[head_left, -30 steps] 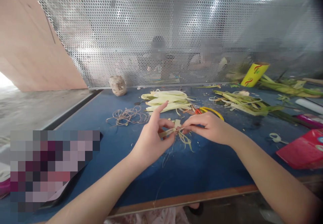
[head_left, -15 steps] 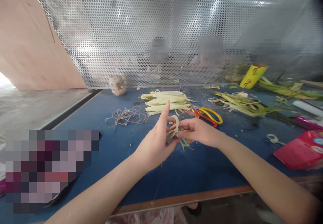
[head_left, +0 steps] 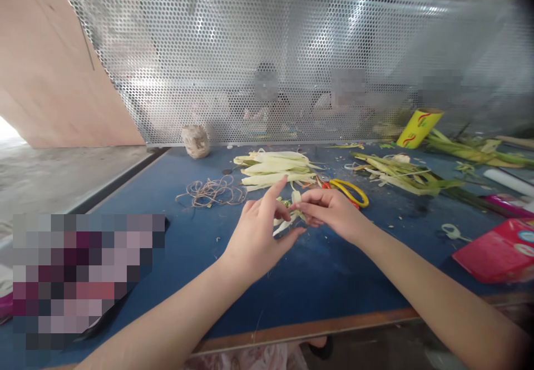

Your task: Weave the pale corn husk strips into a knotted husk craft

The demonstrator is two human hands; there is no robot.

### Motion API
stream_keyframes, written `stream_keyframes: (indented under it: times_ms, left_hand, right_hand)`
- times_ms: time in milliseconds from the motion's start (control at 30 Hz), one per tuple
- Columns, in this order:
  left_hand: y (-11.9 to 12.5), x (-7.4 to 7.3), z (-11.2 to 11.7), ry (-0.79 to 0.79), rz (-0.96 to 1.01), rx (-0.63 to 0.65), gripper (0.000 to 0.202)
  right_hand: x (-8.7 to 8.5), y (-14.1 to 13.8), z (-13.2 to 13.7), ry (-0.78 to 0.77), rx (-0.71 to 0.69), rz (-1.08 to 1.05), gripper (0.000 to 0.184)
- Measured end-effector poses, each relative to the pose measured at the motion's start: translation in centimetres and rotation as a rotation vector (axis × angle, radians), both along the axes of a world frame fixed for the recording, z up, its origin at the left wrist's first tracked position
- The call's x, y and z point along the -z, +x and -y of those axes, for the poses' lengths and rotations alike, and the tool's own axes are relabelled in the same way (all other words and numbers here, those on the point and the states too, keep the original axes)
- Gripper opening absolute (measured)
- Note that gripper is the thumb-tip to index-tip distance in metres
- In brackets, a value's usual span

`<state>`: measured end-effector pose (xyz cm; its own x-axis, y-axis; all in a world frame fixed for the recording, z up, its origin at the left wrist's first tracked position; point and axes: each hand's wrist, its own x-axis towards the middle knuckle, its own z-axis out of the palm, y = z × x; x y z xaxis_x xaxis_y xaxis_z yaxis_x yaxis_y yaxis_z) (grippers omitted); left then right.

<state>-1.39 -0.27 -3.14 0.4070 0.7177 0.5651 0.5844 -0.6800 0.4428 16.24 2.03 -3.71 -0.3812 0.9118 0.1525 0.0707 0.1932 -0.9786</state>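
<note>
Above the middle of the blue table, my left hand [head_left: 255, 231] holds a small bunch of pale corn husk strips [head_left: 284, 225] in its curled fingers. One of its fingers points up and its thumb stands apart. My right hand [head_left: 331, 211] pinches the upper end of a pale strip beside it, fingertips close to the left hand's. Part of the bunch is hidden behind the fingers. Just beyond lies a pile of flat corn husks [head_left: 277, 165]. Scissors with yellow and red handles [head_left: 352, 190] lie behind my right hand, partly covered by it.
Tangled brown twine [head_left: 211, 193] lies left of the husks, near a whitish roll [head_left: 196, 141]. At right are greener husks [head_left: 400, 172], a yellow tube [head_left: 419, 128] and a red packet [head_left: 498, 250]. A perforated metal screen [head_left: 233, 53] borders the table's [head_left: 167, 281] back; people sit beyond it.
My left thumb has moved away from its fingers, and the finger pointing up has tilted right. My right hand has risen slightly and now pinches the strip's upper end.
</note>
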Motion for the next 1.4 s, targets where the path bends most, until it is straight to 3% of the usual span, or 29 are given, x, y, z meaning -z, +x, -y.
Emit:
stream_keyframes:
  times_ms: [167,300,400,533,767,900,1100,1200,1400]
  left_hand:
    - [0.0,0.0,0.0,-0.020,0.023,-0.040,0.070]
    - [0.0,-0.1,-0.1,-0.086,0.124,0.002,0.061]
    - [-0.1,-0.2,-0.3,-0.121,0.172,0.004,0.056]
    - [-0.2,0.0,-0.3,-0.183,0.129,0.012,0.064]
    - [0.0,-0.4,-0.1,-0.337,0.159,-0.036,0.076]
    - [-0.1,-0.8,-0.2,-0.556,0.348,-0.029,0.092]
    - [0.1,-0.6,-0.7,-0.953,0.601,0.102,0.110]
    - [0.3,-0.6,-0.7,-0.940,0.603,0.066,0.109]
    - [0.3,-0.9,-0.7,-0.764,0.628,0.105,0.092]
  right_hand:
    - [0.0,-0.4,0.2,-0.096,-0.018,-0.250,0.017]
    - [0.0,-0.7,0.4,-0.140,-0.053,-0.232,0.020]
    - [0.2,-0.9,0.6,-0.039,-0.024,-0.048,0.025]
    - [0.7,-1.0,0.8,0.164,0.008,0.200,0.017]
    - [0.3,-0.9,0.8,0.394,0.136,0.352,0.015]
    - [-0.1,-0.8,0.9,0.335,0.159,0.244,0.011]
    - [0.1,-0.8,1.0,0.164,0.066,0.042,0.014]
    - [0.2,-0.8,0.9,0.112,0.015,-0.012,0.014]
    - [-0.3,-0.7,1.0,0.052,0.015,-0.012,0.012]
